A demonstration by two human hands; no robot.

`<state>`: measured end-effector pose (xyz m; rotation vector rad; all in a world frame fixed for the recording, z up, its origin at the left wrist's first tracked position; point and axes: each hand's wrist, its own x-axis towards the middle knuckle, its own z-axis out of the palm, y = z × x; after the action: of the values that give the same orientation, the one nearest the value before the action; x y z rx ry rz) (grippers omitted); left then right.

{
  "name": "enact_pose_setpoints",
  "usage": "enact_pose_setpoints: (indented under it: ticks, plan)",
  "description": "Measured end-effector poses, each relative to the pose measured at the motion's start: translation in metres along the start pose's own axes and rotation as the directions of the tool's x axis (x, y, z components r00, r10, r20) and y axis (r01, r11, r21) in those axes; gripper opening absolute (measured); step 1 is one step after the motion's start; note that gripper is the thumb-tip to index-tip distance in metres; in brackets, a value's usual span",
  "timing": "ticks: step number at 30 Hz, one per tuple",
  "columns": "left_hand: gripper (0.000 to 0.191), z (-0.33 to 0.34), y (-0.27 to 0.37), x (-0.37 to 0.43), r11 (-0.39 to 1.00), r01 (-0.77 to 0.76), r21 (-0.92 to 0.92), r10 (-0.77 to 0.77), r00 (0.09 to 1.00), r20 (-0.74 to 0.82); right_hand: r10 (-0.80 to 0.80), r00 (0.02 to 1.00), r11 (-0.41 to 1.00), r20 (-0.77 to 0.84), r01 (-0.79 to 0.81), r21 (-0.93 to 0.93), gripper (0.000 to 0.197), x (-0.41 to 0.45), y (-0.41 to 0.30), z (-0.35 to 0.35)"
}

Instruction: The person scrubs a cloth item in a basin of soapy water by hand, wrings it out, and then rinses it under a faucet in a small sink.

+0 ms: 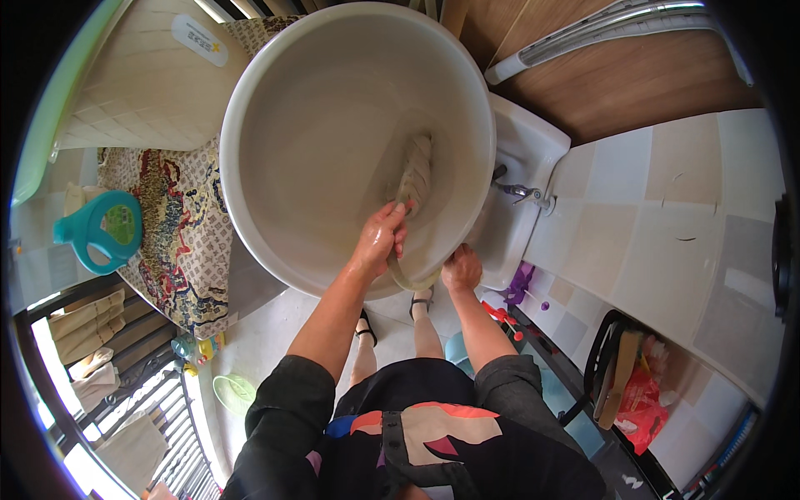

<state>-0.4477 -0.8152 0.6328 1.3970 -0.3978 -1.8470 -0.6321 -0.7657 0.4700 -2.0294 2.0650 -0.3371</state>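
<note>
My left hand (pixel 380 240) is closed around a pale flexible hose (pixel 414 282) over the near inside of a large white basin (pixel 234 212). Beyond its fingers, inside the basin, lies a pale, twisted, ribbed form (pixel 419 169); I cannot tell whether it is wet cloth or running water. From my left hand the hose loops down across the near rim towards my right hand (pixel 462 269). That hand is curled at the basin's right front rim, where the hose meets it. Its fingertips are hidden. Wetness shines on the back of my left hand.
A white sink (pixel 531 128) with a metal tap (pixel 528 195) adjoins the basin's right side. On the left are a teal detergent bottle (pixel 115 228), a patterned cloth (pixel 181 250) and a large beige container (pixel 150 94). A green basket (pixel 234 392) stands on the floor.
</note>
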Motion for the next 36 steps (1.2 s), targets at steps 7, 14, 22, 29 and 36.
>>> enact_pose_setpoints:
  ticks: [7, 14, 22, 29, 36]
  plan:
    - [0.04, -0.002, 0.0, -0.003, 1.0, 0.014, -0.024, -0.015, 0.999, -0.035, -0.012, 1.0, 1.0, 0.021, 0.012, 0.0, 0.007, 0.002, -0.009, -0.007]
    - [0.032, 0.0, -0.006, 0.002, 0.989, 0.086, -0.118, -0.096, 0.992, -0.085, 0.269, 0.963, 0.746, 0.009, -0.214, 0.631, 0.022, -0.002, 0.017, -0.007]
    - [0.03, 0.002, -0.011, 0.0, 0.934, 0.096, -0.345, -0.105, 0.994, -0.008, -0.266, 0.955, 0.595, 0.133, 0.054, 0.802, 0.031, -0.014, -0.087, -0.113]
    - [0.04, -0.003, -0.015, 0.001, 0.979, 0.198, -0.046, -0.2, 0.979, -0.035, -0.129, 0.952, 0.696, 0.279, -0.114, 0.709, 0.033, -0.006, -0.062, -0.119]
    - [0.044, -0.01, -0.028, 0.005, 0.956, 0.197, 0.215, -0.18, 0.979, -0.1, -0.092, 0.962, 0.718, 0.256, -0.114, 0.687, 0.032, -0.01, -0.026, -0.157]
